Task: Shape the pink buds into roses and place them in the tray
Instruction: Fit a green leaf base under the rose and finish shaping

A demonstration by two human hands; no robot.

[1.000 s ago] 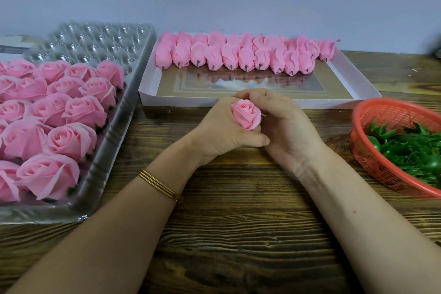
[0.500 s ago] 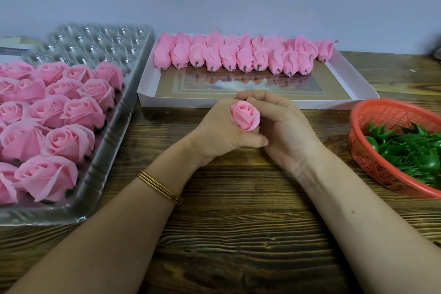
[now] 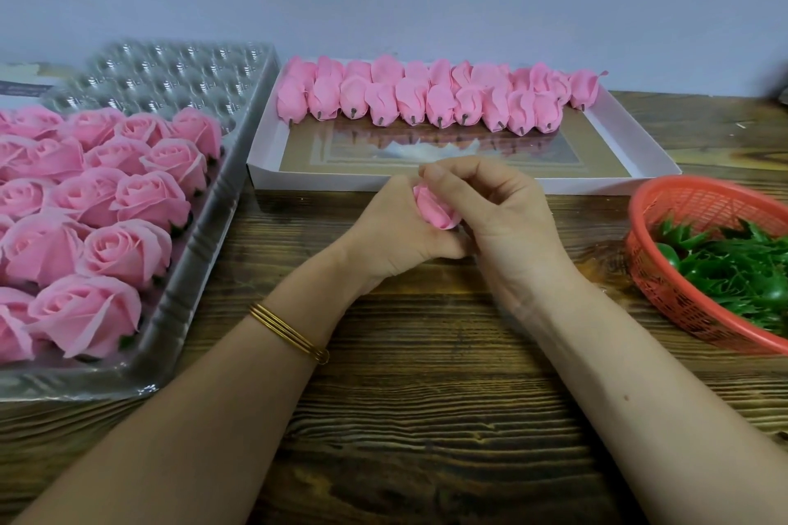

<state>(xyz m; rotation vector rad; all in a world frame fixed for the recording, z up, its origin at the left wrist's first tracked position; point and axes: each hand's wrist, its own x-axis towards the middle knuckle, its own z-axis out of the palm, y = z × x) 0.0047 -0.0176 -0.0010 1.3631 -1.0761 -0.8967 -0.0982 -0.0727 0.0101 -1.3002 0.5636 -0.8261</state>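
Both hands meet just in front of box [image 3: 320,182], above table [image 3: 426,418]. Left hand [image 3: 390,234] grips bud [image 3: 435,212] from the side. Right hand [image 3: 503,222] has fingers curled over its top, pinching it (petals mostly hidden). Spare buds [image 3: 413,100] line box's far side. Tray [image 3: 170,332] with roses [image 3: 123,251] sits left of box. Basket [image 3: 656,273] is right of box.

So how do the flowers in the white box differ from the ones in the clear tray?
The buds in the white box are closed, petals wrapped tight; the roses in the clear tray are opened out in layered whorls. The buds lie on their sides in rows, dark stem tips showing; the roses sit face up. Each rose looks wider than a bud. Both are the same pink.
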